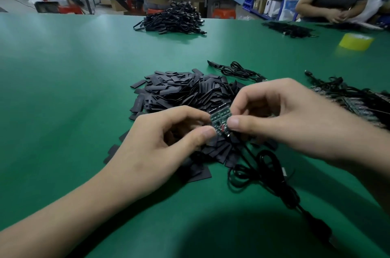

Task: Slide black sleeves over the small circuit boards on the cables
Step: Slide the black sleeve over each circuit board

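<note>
At the centre of the frame, the left hand [164, 137] and the right hand [285, 118] meet over a small green circuit board [220, 119]. Each pinches one edge of it between thumb and forefinger, with the other fingers curled in. The board is held just above the near edge of a loose heap of flat black sleeves [185, 90] on the green table mat [63, 88]. I cannot tell whether a sleeve already sits on the board. Its thin black cable [270, 173] trails in loops toward the lower right. At the right edge lies a tangle of more boards with cables [358, 99]. A yellow tape roll [356, 41] stands at the upper right, and a mound of black cables [171, 19] at the top centre.
</note>
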`<state>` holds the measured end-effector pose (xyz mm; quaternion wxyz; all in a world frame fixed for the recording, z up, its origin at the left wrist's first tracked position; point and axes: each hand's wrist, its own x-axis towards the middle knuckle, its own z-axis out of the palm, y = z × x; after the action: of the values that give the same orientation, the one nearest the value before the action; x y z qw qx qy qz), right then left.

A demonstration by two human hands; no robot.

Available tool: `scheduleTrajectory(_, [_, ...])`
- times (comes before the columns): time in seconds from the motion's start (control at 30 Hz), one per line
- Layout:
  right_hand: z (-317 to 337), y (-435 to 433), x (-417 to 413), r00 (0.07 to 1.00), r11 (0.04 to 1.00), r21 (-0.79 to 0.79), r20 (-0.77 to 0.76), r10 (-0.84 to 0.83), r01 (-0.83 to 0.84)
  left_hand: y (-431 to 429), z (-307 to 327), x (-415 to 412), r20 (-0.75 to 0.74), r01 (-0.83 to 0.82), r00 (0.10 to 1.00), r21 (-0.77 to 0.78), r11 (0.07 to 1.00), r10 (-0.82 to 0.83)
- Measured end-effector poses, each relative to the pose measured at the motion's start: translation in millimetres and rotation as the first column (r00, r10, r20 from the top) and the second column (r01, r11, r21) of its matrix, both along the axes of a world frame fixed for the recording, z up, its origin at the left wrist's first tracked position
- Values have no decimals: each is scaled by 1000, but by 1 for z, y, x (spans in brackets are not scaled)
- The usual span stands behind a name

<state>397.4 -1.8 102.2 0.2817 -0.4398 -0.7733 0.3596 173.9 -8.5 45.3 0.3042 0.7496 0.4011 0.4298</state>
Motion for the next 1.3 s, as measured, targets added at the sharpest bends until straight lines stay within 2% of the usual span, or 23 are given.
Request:
scheduleTrajectory(0.13, [-21,-8,-12,997,1000,-5,-80,2,-3,-3,1,1,10,40,999,32,999,-40])
scheduleTrajectory(0.27, [-34,-10,-14,999,985,168,30,-39,33,0,1,-1,-59,27,998,49,998,-24])
scheduleTrajectory(0.33, [-36,-12,-16,999,985,175,31,-10,4,1,2,-1,-72,41,997,46,998,-38])
scheduleTrajectory(0.5, [-41,-11,-17,999,992,118,18,43,-45,1,1,-2,-55,153,986,-48,987,-156])
scheduleTrajectory(0.57, [-42,-10,-17,997,995,71,-9,74,-73,0,0,0,25,218,976,-123,968,-217])
scheduleTrajectory(0.73, [-45,-7,-15,968,986,-68,-210,138,-155,-2,0,3,183,317,942,-199,927,-283])
scheduleTrajectory(1.0, [-51,-6,-16,907,949,-184,-386,169,-255,-1,2,5,218,331,935,-239,913,-281])
scheduleTrajectory(1.17, [-52,-7,-15,897,931,-236,-411,163,-277,-1,4,6,265,363,917,-250,898,-297])
scheduleTrajectory(1.3, [-45,-4,-16,906,943,-211,-393,159,-257,-1,3,9,271,337,924,-243,910,-269])
